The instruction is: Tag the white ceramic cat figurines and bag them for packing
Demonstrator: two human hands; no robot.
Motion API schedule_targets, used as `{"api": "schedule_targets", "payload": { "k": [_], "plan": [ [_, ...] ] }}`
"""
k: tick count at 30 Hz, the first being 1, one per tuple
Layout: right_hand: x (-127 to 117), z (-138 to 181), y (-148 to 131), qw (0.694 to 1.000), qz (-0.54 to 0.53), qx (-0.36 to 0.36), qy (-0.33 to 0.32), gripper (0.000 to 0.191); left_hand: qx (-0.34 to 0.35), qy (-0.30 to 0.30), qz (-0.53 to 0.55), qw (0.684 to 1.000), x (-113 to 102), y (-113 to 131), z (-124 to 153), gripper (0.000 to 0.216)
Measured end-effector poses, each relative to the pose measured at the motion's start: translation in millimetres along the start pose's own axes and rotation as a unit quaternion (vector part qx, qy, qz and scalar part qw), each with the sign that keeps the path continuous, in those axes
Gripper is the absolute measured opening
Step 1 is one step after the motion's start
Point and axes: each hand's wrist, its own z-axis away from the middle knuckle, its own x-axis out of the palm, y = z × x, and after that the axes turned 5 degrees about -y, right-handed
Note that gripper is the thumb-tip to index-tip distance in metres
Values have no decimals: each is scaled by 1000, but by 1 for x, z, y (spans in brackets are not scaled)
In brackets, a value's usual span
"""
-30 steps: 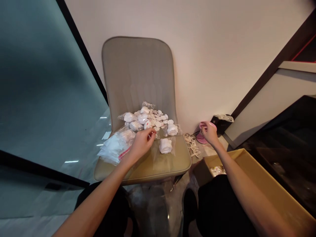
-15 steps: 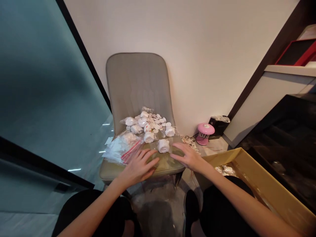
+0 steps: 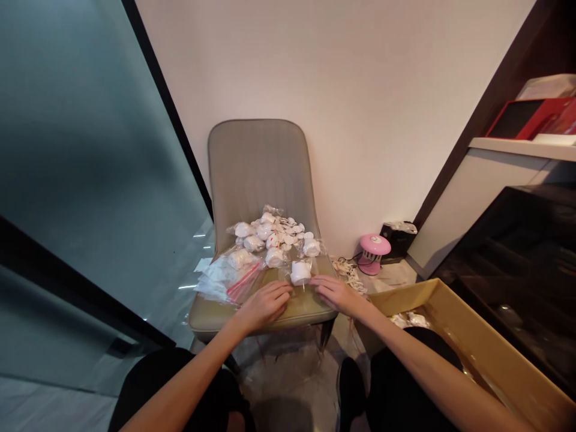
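Observation:
A white rounded item [image 3: 300, 272], its exact kind unclear, sits in a clear plastic bag [image 3: 307, 287] near the front of the chair seat. To its left, my left hand [image 3: 270, 300] has its fingers pressed together at the bag's near left edge. My right hand [image 3: 335, 294] pinches the bag's right side, fingertips close to the white item. Behind lie several more bagged white items [image 3: 275, 257] and a heap of small white discs [image 3: 291, 230]. A stack of clear zip bags with red strips [image 3: 231, 276] lies beyond my left hand.
The grey chair [image 3: 261, 162] stands against a wall. An open cardboard box [image 3: 450, 300] holding bagged items is at my right. A pink lamp-like device [image 3: 375, 247] and a cable [image 3: 348, 270] are on the floor. A glass panel [image 3: 90, 180] borders the left.
Both hands have closed in on the bagged item, their spread fingers now drawn together at its bag. The bagged item is turned differently. The camera view has tilted up slightly.

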Motion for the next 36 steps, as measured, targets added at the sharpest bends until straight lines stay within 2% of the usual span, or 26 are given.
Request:
{"api": "schedule_targets", "payload": {
  "k": [6,11,21,26,36],
  "plan": [
    [0,0,-7,998,-50,40,18,21,-40,25,21,999,4,-1,2,22],
    [-3,2,-10,989,-110,93,45,19,-95,42,79,991,5,-2,4,17],
    [14,-5,-24,938,-177,252,160,13,-174,74,129,973,12,0,-4,14],
    [16,-14,-19,916,-217,277,192,15,-227,87,168,955,7,1,-13,15],
    [26,-27,-15,872,-276,307,262,10,-315,177,204,910,14,2,-21,21]
  ]
}}
